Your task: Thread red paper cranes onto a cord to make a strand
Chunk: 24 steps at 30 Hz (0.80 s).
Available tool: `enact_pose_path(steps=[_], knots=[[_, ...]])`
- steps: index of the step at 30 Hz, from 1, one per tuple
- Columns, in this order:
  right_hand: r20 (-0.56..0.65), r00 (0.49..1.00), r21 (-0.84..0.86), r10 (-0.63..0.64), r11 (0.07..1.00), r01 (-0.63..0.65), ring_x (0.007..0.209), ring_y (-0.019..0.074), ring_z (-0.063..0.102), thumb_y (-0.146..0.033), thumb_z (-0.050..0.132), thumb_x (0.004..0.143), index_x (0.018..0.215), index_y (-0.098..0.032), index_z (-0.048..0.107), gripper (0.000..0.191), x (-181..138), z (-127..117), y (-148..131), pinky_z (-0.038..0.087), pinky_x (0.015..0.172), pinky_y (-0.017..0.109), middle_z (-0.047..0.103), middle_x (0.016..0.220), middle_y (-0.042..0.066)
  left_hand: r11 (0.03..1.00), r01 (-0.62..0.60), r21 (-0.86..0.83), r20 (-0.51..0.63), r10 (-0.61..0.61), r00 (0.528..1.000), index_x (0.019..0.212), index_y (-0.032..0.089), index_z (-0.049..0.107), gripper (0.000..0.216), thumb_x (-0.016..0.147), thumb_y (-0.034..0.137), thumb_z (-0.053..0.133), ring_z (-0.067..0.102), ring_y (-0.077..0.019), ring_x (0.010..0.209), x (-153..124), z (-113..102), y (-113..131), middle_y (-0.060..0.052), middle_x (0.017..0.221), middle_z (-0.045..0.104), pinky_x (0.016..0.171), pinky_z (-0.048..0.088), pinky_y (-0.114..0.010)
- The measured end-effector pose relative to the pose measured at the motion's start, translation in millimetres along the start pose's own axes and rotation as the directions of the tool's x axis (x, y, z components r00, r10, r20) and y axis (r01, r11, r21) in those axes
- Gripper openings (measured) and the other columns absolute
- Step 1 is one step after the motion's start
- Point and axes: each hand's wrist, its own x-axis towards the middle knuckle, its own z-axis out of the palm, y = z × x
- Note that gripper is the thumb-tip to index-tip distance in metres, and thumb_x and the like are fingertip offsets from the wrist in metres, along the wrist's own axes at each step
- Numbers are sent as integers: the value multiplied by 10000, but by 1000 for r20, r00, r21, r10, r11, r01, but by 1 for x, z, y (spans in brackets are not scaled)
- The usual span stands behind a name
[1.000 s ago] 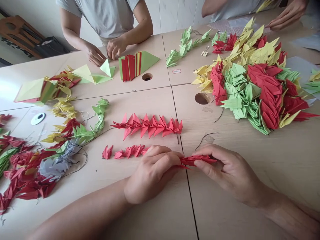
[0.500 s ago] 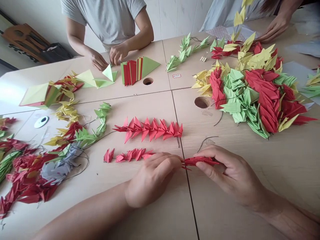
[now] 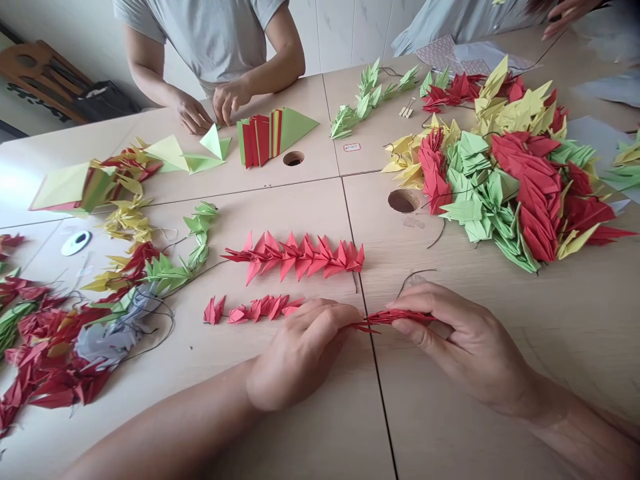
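Observation:
Between my two hands runs a narrow bundle of folded red paper cranes [image 3: 387,319], packed tightly along its length. My left hand [image 3: 305,347] is closed round its left end, the fingertips hiding that part. My right hand [image 3: 460,340] pinches the other end between thumb and fingers. A dark thread [image 3: 416,275] lies just above the right fingers. Left of my left hand is a short string of red paper cranes [image 3: 260,309], partly covered by it. Farther up the table lies a longer red crane string [image 3: 295,255].
A big heap of red, green and yellow crane strings [image 3: 525,180] covers the right side. More strings [image 3: 60,347] pile up at the left. Opposite, a person's hands [image 3: 205,110] fold paper near a fanned paper stack [image 3: 270,137]. The table [image 3: 315,440] has round holes.
My left hand has shifted slightly; more red paper shows under its fingertips. At the far right, the co-worker's hand has risen and the raised yellow string has mostly left view.

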Motion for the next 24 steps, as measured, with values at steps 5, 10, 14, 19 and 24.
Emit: enact_pose_path(steps=[5,10,14,19,24], knots=[[3,1000,-6,29,1000,-29,828,166,632,-211,587,897,1006,-255,628,125,1,-1,-4,533,694,283,659,900,32,1000,20,22,-49,-19,999,1120,175,511,241,897,85,520,644,-122,796,-2,0,1,-48,919,690,703,526,-231],[1,1000,-17,6,1000,-6,800,163,639,-219,592,890,996,-257,628,118,2,-1,-6,523,695,281,668,876,16,998,30,54,-79,-25,997,1135,162,516,259,889,81,532,644,-121,771,-3,0,1,-55,903,681,681,541,-227],[8,999,-38,49,998,-49,772,151,625,-234,580,900,968,-249,626,84,2,-2,-8,504,658,262,666,849,7,997,-26,72,-98,33,995,1140,146,514,281,877,51,541,652,-129,807,-1,0,2,-63,919,694,703,546,-233],[28,997,-33,67,997,-66,726,128,604,-246,571,906,939,-242,630,68,2,-2,-11,490,634,239,645,802,-7,995,-44,84,-102,53,993,1155,141,517,295,877,41,536,646,-126,814,1,-1,3,-54,915,696,722,547,-235],[25,997,-28,75,997,-74,709,126,612,-229,577,894,916,-236,626,54,3,-1,-15,491,617,233,656,793,-8,994,-54,96,-102,64,993,1209,160,511,340,890,45,510,648,-132,845,-1,-1,3,-56,935,696,737,547,-248]])
